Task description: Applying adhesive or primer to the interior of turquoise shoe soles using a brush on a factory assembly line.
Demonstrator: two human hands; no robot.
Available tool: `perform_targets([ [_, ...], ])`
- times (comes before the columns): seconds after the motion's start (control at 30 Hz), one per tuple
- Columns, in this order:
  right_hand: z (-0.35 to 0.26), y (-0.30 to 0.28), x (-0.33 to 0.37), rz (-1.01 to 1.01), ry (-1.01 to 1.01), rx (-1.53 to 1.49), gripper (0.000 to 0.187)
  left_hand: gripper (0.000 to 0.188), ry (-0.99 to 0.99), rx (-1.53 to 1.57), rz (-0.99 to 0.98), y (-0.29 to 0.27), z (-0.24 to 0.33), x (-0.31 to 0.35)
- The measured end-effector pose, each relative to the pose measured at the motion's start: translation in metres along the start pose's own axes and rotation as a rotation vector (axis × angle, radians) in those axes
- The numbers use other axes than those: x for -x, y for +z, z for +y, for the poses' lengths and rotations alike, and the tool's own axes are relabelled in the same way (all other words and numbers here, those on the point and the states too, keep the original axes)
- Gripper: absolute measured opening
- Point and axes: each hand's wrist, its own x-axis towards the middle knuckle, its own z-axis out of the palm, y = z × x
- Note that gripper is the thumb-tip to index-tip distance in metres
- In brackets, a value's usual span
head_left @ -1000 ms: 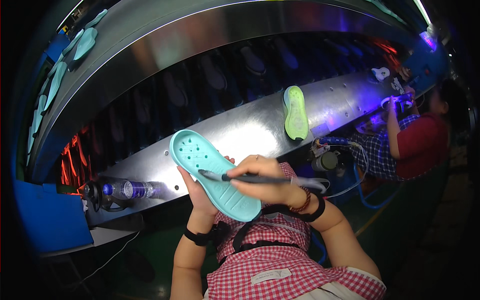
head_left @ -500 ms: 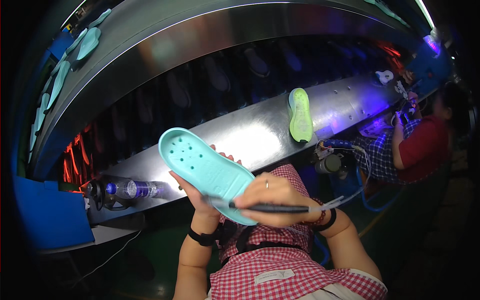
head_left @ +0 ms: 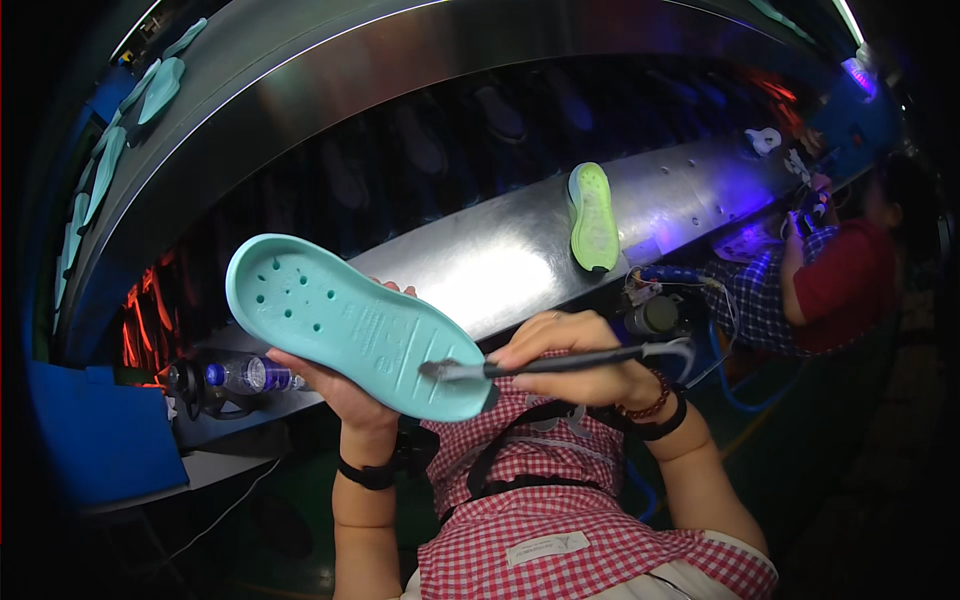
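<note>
My left hand holds a light turquoise shoe sole from beneath, thumb along the near edge and fingertips at the far edge. Its inner side faces up, with several small holes at the rounded left end and ridges across the right part. In my right hand is a black-handled brush, with a thin tube at its rear end. The brush tip lies against the ridged part of the sole and is blurred. A yellow-green sole lies farther off on the metal ledge.
The metal ledge runs along a conveyor carrying more turquoise soles at the left. Plastic bottles stand at the ledge's left end. Dark soles show below the conveyor. A co-worker in a red sleeve sits at the right.
The turquoise sole has moved left and slightly up with my left hand. The brush tip has shifted from the sole's near edge onto its inner face.
</note>
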Motion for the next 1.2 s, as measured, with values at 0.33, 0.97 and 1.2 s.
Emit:
perform_targets([
  [0.33, 0.022, 0.016, 0.008, -0.046, 0.076, -0.581, 0.021, 0.081, -0.083, 0.150, -0.151, 0.008, 0.016, -0.002],
  [0.97, -0.018, 0.017, -0.011, 0.080, 0.137, -0.397, 0.020, 0.064, -0.181, 0.242, -0.189, 0.015, -0.006, 0.016],
  [1.2, -0.017, 0.010, -0.016, -0.087, -0.089, -0.038, 0.018, 0.067, -0.176, 0.086, -0.163, 0.010, 0.002, 0.012],
])
